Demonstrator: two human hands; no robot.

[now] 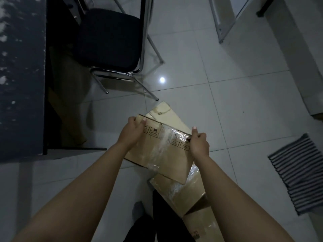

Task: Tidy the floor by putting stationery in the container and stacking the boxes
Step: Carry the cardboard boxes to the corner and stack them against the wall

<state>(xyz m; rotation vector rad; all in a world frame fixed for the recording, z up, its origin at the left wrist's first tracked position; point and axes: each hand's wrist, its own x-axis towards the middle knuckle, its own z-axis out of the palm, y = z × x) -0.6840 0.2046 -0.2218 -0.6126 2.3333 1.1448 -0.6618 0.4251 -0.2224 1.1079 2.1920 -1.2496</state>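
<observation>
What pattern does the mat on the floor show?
Dark and light stripes on the mat, seen in the head view.

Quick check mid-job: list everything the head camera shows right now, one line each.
held cardboard box: 1, tan, taped, gripped at both ends
cardboard underneath: several pieces, tan, on floor, count unclear
chair: 1, black seat, chrome legs, top centre
desk: 1, dark, left
striped mat: 1, grey-black, right
tiled floor: pale
left hand: grips box's left end
right hand: grips box's right end
</observation>
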